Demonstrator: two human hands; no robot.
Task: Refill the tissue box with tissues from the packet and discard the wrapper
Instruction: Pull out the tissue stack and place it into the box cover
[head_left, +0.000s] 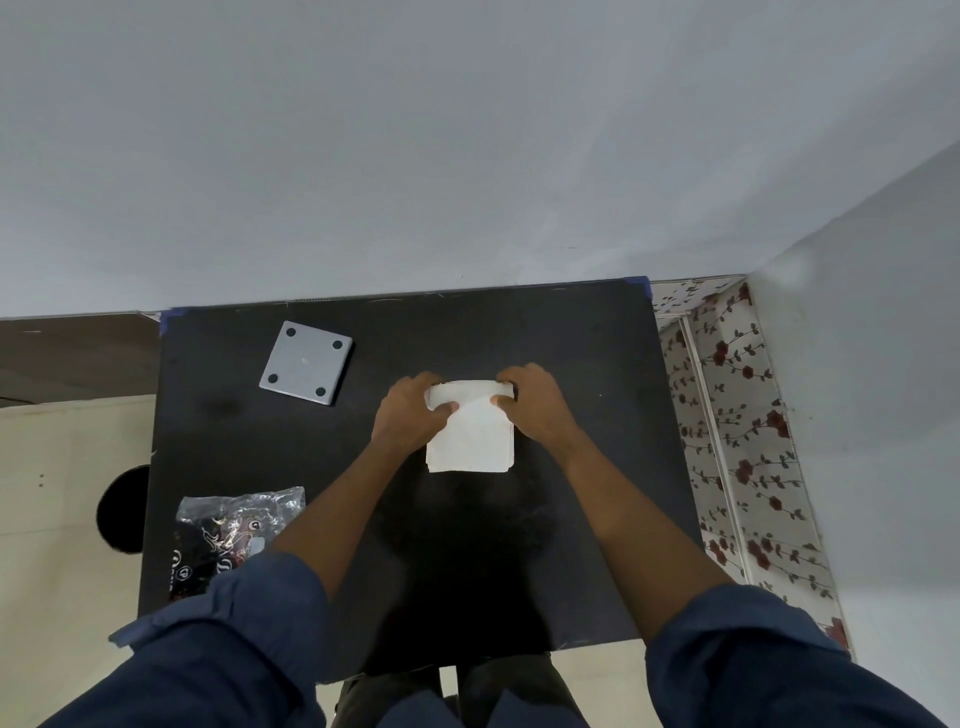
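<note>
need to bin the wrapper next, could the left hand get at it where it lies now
Probably yes, once freed: the wrapper lies in the open beside the left forearm. But the left hand now grips the tissue stack.

The scene is seen through one view only, a wide-angle camera worn on the person's head. It is aimed forward and steeply down, so the black table (571, 519) is viewed almost from above, its far edge set against the grey wall (467, 130) and its near edge just above the bottom of the frame. The table is near enough to fill the middle of the picture, both forearms entering from the lower corners. Straight lines are bent toward the edges by the lens. Floor is taken in beyond the table's left edge, and a flowered covering beyond its right edge.
</note>
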